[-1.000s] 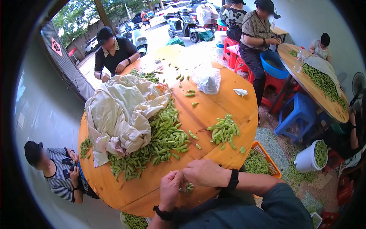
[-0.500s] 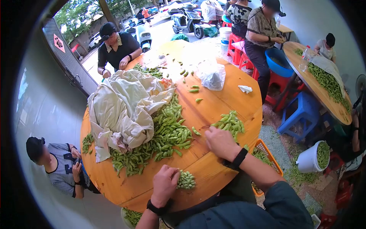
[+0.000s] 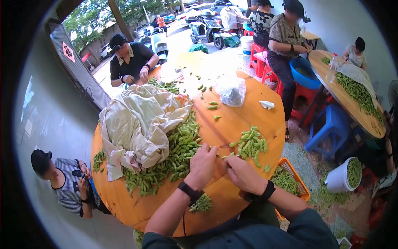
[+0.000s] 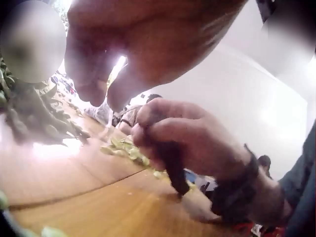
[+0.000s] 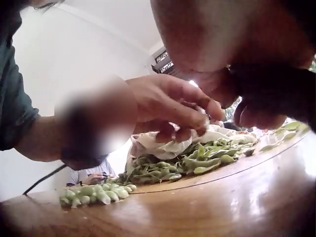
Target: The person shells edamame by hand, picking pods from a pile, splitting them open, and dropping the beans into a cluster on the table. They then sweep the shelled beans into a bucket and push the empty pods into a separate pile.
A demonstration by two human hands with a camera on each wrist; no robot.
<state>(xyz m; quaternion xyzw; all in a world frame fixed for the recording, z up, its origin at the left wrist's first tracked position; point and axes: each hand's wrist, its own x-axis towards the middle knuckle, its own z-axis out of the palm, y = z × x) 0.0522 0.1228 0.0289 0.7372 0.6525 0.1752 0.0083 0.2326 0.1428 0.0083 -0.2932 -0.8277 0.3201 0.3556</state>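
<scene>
- Table (image 3: 265, 118) shows between pod heap (image 3: 180, 145) and small pod pile (image 3: 251, 143); its right edge lies beyond.
- Left hand (image 3: 202, 167), right hand (image 3: 247, 176): fingers bent; cannot tell whether they grip anything.
- Cloth (image 3: 137, 120) bulks up leftward; plastic bag (image 3: 231, 91) sits ahead.

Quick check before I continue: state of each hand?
Left hand: curled, but whether it holds anything can't be told.
Right hand: also curled; any hold can't be told.

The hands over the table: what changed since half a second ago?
The left hand moved forward from the small green heap. The right hand drew back from the right-hand pod pile, so both are close together. I can't tell whether either took hold of anything. The cloth and plastic bag stayed put.
</scene>
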